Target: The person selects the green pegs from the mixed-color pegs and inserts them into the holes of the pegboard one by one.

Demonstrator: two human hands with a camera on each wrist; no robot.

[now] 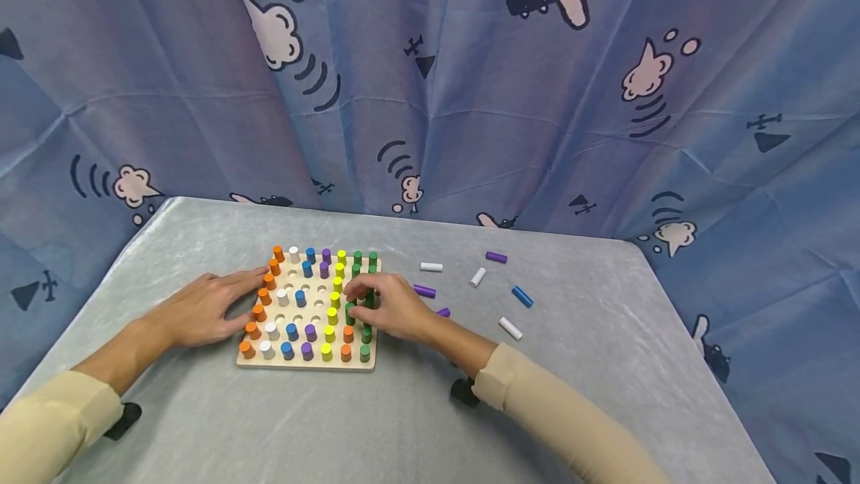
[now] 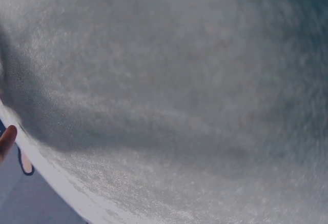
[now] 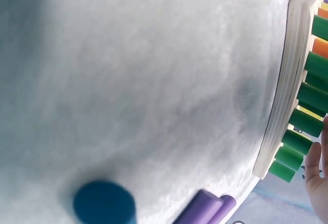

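Observation:
A wooden pegboard (image 1: 309, 365) lies on the table with rows of colored pegs standing in its holes. My left hand (image 1: 206, 310) rests at the board's left edge, fingers extended beside the orange pegs (image 1: 259, 312). In the left wrist view only one fingertip (image 2: 7, 139) shows. Over the board's right side, my right hand (image 1: 391, 307) pinches a green peg (image 1: 350, 314) between thumb and fingers, near the yellow pegs (image 1: 332, 316). The right wrist view shows part of this hand (image 3: 319, 183) beside the outer green pegs (image 3: 306, 123); the pinch itself is mostly out of sight there.
Loose pegs lie right of the board: white ones (image 1: 510, 329), purple ones (image 1: 496, 257) and a blue one (image 1: 522, 296). Several holes in the middle of the board hold no peg. A blue patterned curtain (image 1: 430, 95) hangs behind the grey-covered table (image 1: 403, 424).

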